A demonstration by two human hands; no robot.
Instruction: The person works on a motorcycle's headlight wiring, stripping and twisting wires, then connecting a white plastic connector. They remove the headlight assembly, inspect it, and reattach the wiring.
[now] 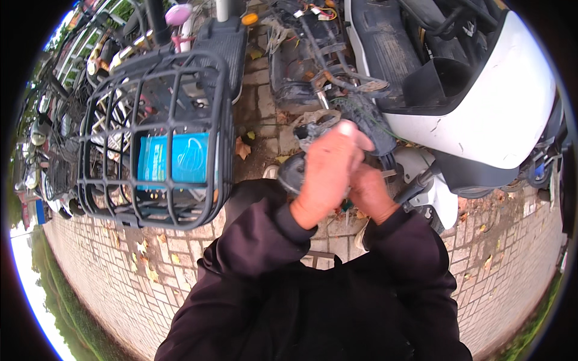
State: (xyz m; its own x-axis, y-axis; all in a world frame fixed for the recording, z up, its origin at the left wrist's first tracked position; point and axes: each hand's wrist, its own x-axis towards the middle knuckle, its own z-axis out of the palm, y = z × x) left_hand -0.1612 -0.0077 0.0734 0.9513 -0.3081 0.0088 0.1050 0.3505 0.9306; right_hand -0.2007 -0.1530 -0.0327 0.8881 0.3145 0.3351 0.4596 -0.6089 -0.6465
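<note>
My left hand [330,168] is closed, its thumb uppermost, over the stripped rear end of a scooter. Just behind and below it, my right hand [368,191] is partly covered by the left one. Its fingers look curled, and whatever the two hands hold is hidden between them. A short metal piece [389,173] shows beside the right hand; I cannot tell if it is held. Close beyond the hands are a dusty dark mudguard [361,115] and the bare scooter frame [319,51] with loose wires. A round black part [292,172] sits by my left wrist.
To the right stands a scooter with a white body panel [481,129] and its seat area uncovered. At left, a black basket [224,135] holds a blue package [174,159]. More parked bikes crowd the far left. Brick paving [120,265] with fallen leaves lies around me.
</note>
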